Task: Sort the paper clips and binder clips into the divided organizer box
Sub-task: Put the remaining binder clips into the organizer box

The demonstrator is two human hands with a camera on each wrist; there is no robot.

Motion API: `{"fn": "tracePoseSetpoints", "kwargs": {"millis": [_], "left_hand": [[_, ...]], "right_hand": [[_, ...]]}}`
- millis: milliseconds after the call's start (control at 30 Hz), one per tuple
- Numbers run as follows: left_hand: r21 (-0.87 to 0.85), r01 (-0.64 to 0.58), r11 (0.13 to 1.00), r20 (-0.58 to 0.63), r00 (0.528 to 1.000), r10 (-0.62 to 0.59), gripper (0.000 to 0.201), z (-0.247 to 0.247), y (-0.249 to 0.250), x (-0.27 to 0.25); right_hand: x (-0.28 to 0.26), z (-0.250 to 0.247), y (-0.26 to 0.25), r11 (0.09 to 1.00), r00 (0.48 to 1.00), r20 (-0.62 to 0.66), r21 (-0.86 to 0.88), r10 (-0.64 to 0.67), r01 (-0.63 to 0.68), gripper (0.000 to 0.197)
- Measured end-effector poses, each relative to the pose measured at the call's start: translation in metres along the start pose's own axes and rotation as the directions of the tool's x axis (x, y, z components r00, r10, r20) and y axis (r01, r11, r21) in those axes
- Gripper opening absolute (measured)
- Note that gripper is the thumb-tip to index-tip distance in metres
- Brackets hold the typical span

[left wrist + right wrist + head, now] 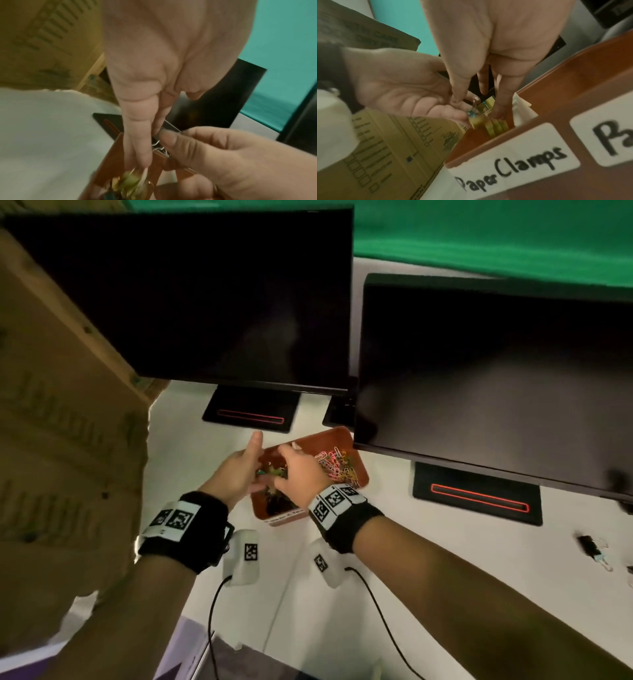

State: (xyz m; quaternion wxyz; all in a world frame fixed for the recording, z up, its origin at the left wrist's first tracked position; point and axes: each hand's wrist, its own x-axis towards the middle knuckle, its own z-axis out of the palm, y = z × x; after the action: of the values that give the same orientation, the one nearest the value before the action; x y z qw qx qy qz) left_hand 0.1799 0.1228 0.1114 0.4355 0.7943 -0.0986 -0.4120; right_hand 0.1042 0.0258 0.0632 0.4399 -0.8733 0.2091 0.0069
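Note:
An orange-brown divided organizer box stands on the white desk below two monitors. Its right compartment holds several coloured paper clips; its left one, labelled "Paper Clamps", holds yellow-green binder clips. My left hand lies palm-open at the box's left rim. A blurred binder clip sits at its fingertips, and I cannot tell whether anything holds it. My right hand arches over the left compartment, its straight fingers reaching down among the clips and its thumb touching the left fingers.
A large cardboard carton stands close on the left. Two dark monitors on black stands overhang the box. A few loose binder clips lie far right on the desk. Wrist-camera cables trail toward me.

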Motion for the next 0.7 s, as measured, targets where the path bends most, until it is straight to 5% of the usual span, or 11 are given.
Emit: {"fn": "tracePoseSetpoints", "kwargs": {"millis": [133,333,433,533,700], "left_hand": [[0.122,-0.147,0.982,0.046,0.989,0.143,0.039,0.007,0.009,-0.020],[0.270,-0.402,0.875,0.117,0.916,0.385,0.036,0.065,0.013,-0.034],[0.251,-0.495,0.832,0.265,0.862,0.433,0.018,0.129,0.012,-0.031],[0.297,-0.572,0.764,0.423,0.797,0.432,0.036,0.199,0.009,-0.030],[0.302,-0.753,0.585,0.656,0.609,0.446,0.050,0.336,0.021,-0.041]], "right_hand": [[-0.022,-0.014,0.018,0.995,0.996,-0.015,0.048,-0.087,0.088,0.034],[-0.106,-0.071,0.096,0.998,0.988,-0.138,-0.024,-0.064,0.062,0.020],[-0.161,-0.108,0.154,0.989,0.964,-0.263,-0.130,0.032,-0.068,0.025],[-0.215,-0.143,0.209,0.936,0.903,-0.388,-0.211,0.184,-0.281,0.037],[-0.307,-0.203,0.281,0.719,0.708,-0.487,-0.208,0.512,-0.663,0.058]]}}
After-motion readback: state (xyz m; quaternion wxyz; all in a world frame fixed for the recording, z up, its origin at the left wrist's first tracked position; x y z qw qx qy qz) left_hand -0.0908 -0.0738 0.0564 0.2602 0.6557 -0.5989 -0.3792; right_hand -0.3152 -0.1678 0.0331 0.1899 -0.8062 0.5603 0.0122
